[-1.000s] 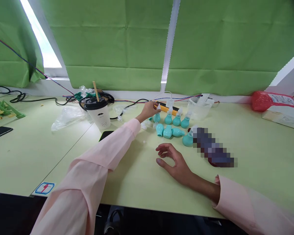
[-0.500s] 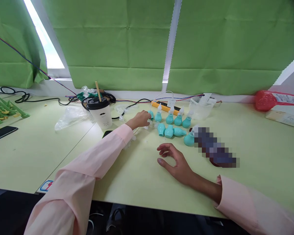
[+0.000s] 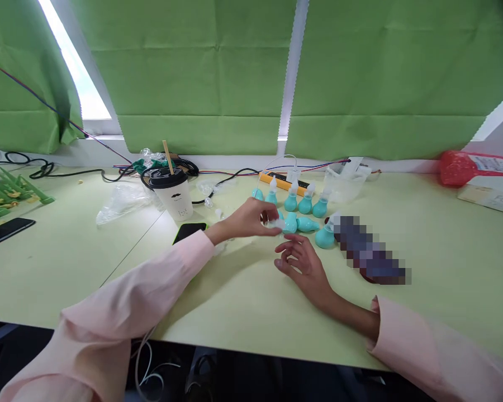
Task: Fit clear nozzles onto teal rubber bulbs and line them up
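My left hand [image 3: 255, 218] pinches a small translucent nozzle [image 3: 278, 224] between thumb and fingers, just over the teal bulbs lying on the table. My right hand [image 3: 302, 267] is close by on the right, fingers curved and apart, with nothing in it. Behind the hands, several teal squeeze bulbs [image 3: 290, 202] stand upright in a row with clear tips fitted. In front of that row lie bare teal bulbs [image 3: 307, 224], one partly hidden by my left hand. Another tipped bulb [image 3: 324, 237] stands to the right, beside a pixelated dark object [image 3: 371, 254].
A paper cup [image 3: 174, 198] with black lid and wooden stick stands left, near a phone [image 3: 190, 230] and plastic bag [image 3: 128, 204]. Behind the bulbs are an orange power strip [image 3: 284, 182] and a clear container [image 3: 346, 184]. Cables run along the wall.
My left hand has come back toward me and rightward, now with a translucent nozzle in its fingers. My right hand has shifted slightly, its fingers a little nearer the left hand.
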The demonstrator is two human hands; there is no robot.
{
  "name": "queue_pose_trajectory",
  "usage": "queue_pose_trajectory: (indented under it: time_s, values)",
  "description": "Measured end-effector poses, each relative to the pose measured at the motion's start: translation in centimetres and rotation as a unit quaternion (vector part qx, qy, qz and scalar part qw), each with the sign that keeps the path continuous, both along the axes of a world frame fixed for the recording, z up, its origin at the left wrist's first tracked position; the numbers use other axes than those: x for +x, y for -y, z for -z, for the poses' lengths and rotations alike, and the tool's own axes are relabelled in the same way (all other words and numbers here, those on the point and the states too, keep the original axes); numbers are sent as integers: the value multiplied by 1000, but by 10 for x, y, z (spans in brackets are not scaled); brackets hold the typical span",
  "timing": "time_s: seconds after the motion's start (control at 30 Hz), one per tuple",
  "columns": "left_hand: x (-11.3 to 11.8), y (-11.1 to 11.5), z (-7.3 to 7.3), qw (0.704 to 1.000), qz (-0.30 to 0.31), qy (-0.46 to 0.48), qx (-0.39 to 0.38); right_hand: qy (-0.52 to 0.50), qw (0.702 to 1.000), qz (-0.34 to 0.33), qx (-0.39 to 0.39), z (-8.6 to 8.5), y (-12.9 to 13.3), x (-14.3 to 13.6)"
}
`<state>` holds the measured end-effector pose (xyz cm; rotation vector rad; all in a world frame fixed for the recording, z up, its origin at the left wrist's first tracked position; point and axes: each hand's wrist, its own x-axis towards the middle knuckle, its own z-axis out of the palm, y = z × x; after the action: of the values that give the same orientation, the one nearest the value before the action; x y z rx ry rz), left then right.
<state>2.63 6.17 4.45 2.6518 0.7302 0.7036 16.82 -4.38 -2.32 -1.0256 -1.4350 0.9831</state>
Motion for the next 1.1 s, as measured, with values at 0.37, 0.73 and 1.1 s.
queue_pose_trajectory:
  time_s: [0.37, 0.73, 1.1]
  values:
    - [-21, 34, 22, 998, 21, 45, -24, -36, 997, 14, -69, -3, -9, 1]
    - [-42, -1, 44, 979, -66, -186, 54, -14, 996, 26, -82, 1, -7, 1]
    - [-20, 48, 35, 919, -18, 201, -340, -30, 996, 24, -77, -5, -5, 2]
